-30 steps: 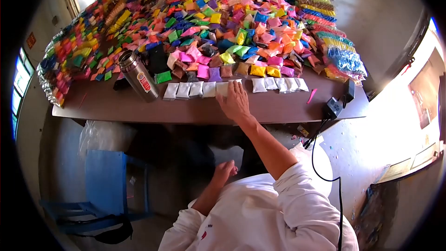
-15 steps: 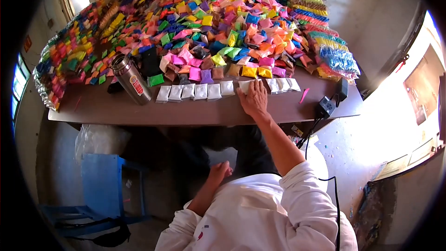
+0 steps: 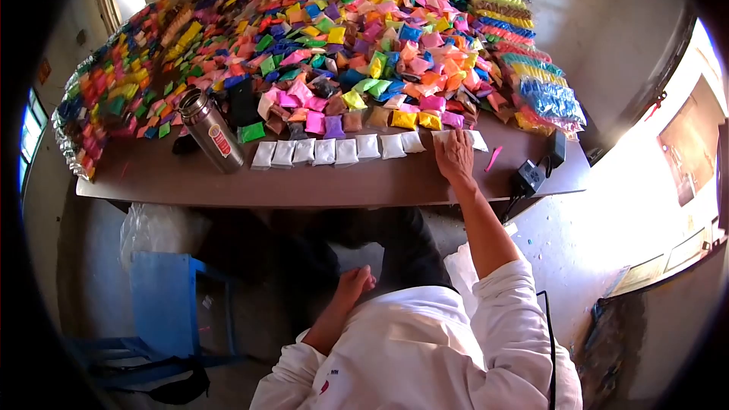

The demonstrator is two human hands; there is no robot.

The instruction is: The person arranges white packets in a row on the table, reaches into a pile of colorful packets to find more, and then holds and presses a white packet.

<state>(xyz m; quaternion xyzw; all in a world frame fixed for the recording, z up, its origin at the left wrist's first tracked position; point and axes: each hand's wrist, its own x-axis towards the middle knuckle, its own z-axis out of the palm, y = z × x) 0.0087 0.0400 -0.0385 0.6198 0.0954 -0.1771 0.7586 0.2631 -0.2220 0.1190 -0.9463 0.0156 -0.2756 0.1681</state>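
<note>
A row of small white packets [image 3: 324,152] lies along the front part of the brown table [image 3: 334,188]. My right hand [image 3: 454,158] lies flat over a white packet near the row's right end, fingers stretched out. Part of that packet is hidden under the fingers, and one more white packet [image 3: 478,140] shows just right of them. Low over my lap, my left hand [image 3: 355,285] is closed with its fingers curled, away from the table; nothing shows in it.
Behind the row rises a big heap of coloured packets [image 3: 357,30]. A steel flask [image 3: 213,133] stands at the left. To the right lie a pink strip [image 3: 493,159] and a black device [image 3: 529,176] with a cable. A blue chair [image 3: 163,296] stands at lower left.
My right hand has moved right along the row. Two white packets that lay right of it now lie left of it. My left hand stays in place.
</note>
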